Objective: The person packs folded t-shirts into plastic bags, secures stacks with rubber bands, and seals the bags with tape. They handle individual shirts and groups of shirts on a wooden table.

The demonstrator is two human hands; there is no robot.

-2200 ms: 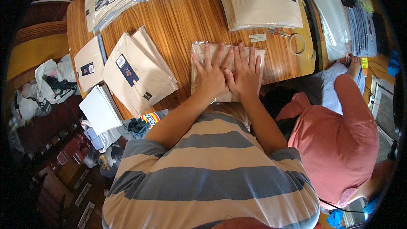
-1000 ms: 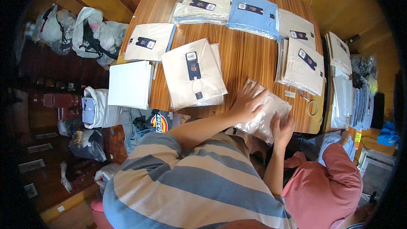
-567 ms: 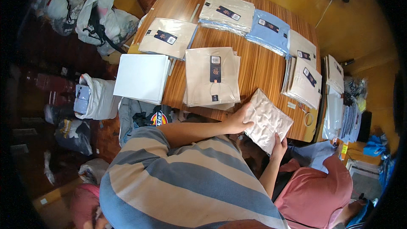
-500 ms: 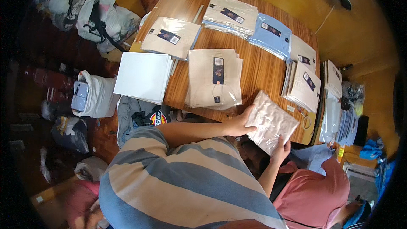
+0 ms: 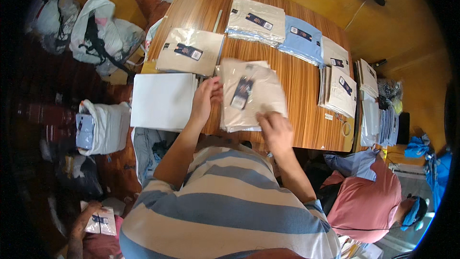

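A beige folded garment in a clear bag (image 5: 261, 88), dark tag facing up, lies slightly askew on a stack of similar packs at the table's front middle. Its tag is smeared by motion. My right hand (image 5: 278, 132) grips its near edge with curled fingers. Beside the stack's left edge is my left hand (image 5: 207, 98), fingers apart and holding nothing. A pile of white sheets (image 5: 163, 100) sits just left of that hand.
More bagged garments stand in stacks: beige at far left (image 5: 189, 52), beige at the back (image 5: 256, 21), blue (image 5: 301, 41), and beige at right (image 5: 341, 91). A tape roll (image 5: 346, 128) lies at the right edge. A person in pink (image 5: 369, 196) is close on my right; another person's hand (image 5: 93, 208) shows lower left.
The bagged garment, held in both hands at the right with no tag showing, has moved left onto the front stack, tag up. My left hand has let go and moved left.
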